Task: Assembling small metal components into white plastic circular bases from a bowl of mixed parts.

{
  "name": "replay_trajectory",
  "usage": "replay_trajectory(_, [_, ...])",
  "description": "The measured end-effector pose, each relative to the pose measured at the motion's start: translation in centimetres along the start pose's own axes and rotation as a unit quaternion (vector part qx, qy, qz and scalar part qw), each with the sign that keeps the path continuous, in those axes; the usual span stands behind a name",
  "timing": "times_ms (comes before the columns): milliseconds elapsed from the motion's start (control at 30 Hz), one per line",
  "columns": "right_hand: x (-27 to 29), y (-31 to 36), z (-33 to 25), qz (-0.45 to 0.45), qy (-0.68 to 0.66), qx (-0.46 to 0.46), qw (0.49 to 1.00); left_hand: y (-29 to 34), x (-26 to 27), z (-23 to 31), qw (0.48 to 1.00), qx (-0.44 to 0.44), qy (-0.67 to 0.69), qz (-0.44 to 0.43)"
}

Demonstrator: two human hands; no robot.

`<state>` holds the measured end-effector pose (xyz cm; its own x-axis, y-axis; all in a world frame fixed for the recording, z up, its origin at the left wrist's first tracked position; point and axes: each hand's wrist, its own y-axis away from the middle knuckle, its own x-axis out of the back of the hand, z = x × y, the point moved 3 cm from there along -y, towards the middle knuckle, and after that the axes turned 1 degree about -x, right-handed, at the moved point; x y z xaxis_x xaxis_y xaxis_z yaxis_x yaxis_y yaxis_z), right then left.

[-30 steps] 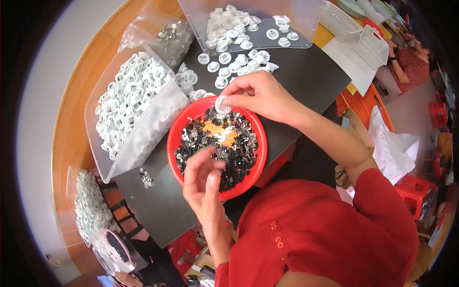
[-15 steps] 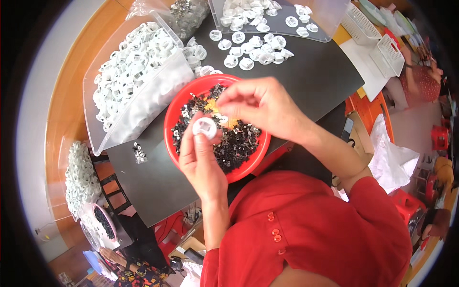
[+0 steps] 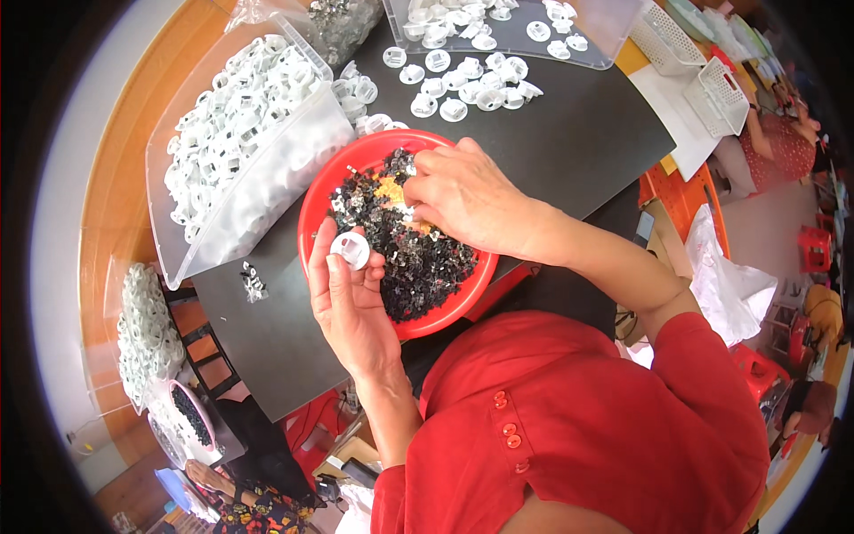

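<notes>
My left hand [image 3: 358,307] pinches a round white plastic piece [image 3: 351,251] with a rectangular opening in its middle, held over the left side of a red basin [image 3: 313,196]. The basin is heaped with small black and metallic parts [image 3: 422,280]; a yellow patch [image 3: 389,189] shows among them. My right hand [image 3: 467,198] reaches over the basin's right rim, its fingers bent down at the parts near the yellow patch. Those fingertips are partly hidden, and I cannot make out what lies between them.
A clear bin [image 3: 258,191] full of white pieces stands left of the basin. Loose white pieces [image 3: 471,84] lie on the dark table [image 3: 578,133] in front of another clear bin [image 3: 587,58]. A few small parts [image 3: 254,283] sit left of the basin. Other people are at the edges.
My right hand has lowered from above the basin to the parts inside it. My left hand has shifted left and slightly down, still holding the white piece and tilting it.
</notes>
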<state>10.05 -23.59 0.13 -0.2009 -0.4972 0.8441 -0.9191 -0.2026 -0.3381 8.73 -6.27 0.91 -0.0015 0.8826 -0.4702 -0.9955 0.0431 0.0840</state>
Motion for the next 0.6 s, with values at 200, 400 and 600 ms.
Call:
replay_trajectory(200, [-1.3, -0.4, -0.3, -0.03, 0.041, 0.002, 0.999, 0.2, 0.3, -0.3, 0.996, 0.0, -0.086, -0.018])
replay_trajectory(400, [2.1, -0.9, -1.2, -0.004, -0.326, -0.043, 0.944, 0.1, 0.2, -0.5, 0.987, -0.017, -0.155, -0.033])
replay_trajectory(600, [2.2, -0.4, -1.6, 0.027, -0.471, -0.066, 0.879, 0.2, -1.4, -0.8, 0.987, -0.021, -0.146, -0.068])
